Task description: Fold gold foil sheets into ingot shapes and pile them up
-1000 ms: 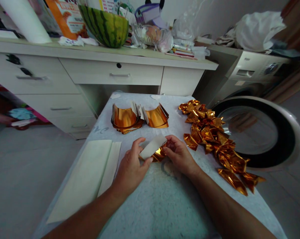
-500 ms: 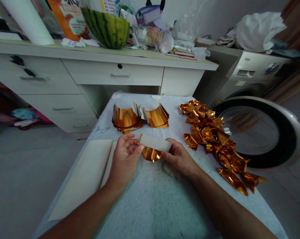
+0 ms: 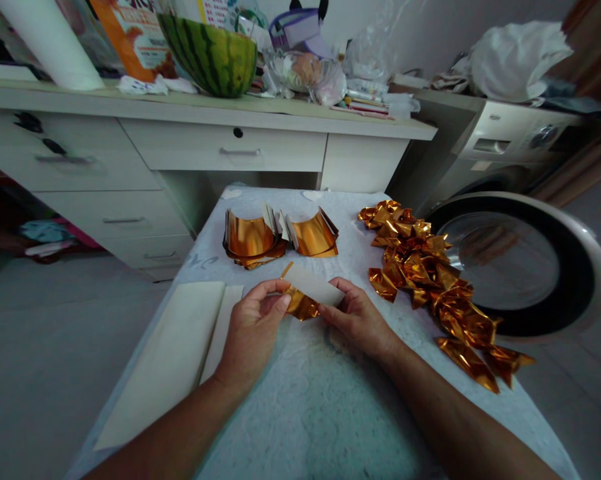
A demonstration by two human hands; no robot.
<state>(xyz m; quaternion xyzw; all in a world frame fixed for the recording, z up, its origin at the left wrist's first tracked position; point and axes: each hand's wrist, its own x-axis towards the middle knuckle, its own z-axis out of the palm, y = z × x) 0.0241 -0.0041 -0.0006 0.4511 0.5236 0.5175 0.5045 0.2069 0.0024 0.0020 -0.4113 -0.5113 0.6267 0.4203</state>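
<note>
Between my two hands is a sheet of gold foil paper, white on its upper face, with the shiny gold side folded up along the near edge. My left hand pinches its left end between thumb and fingers. The right end is gripped by my right hand, thumb below and fingers behind. Just beyond my hands stand two curved stacks of gold foil sheets, a left stack and a right stack. A heap of folded gold foil pieces runs down the table's right side.
White paper sheets lie left of my left arm on the cloth-covered table. An open washing machine door borders the right side. Behind is a white counter with a cut watermelon, bags and a paper roll.
The foil sheet has tilted, its right end lower. My left fingers have curled in closer around the left end, while my right hand stays nearly in place.
</note>
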